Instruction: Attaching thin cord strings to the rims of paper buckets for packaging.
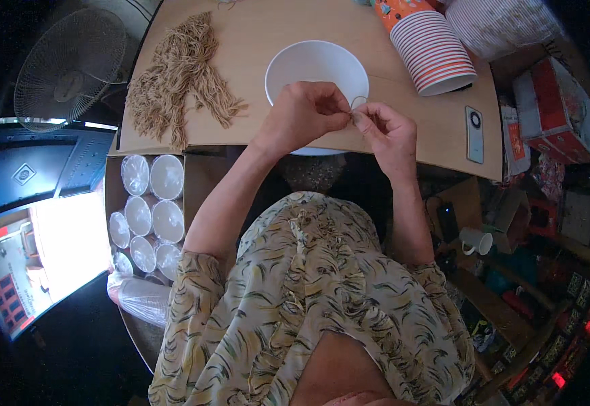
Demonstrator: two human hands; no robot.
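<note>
My left hand (308,111) and my right hand (390,135) meet above the table's front edge, fingertips pinched close together. Between them a thin, pale loop of string (358,100) sticks up, its ends hidden in the fingers. Just behind and below the hands is a round white bowl (316,53); its bottom is partly covered by my left hand. To the left of it, a heap of tan, twisted strings (180,78) lies on the brown table (254,40).
Nested striped paper cups (434,54) lie on their side at the right, beside a phone (474,135). A carton of plastic-wrapped cups (151,216) stands below left, a fan (70,74) beyond. A white mug (476,241) and a red box (557,111) are at right.
</note>
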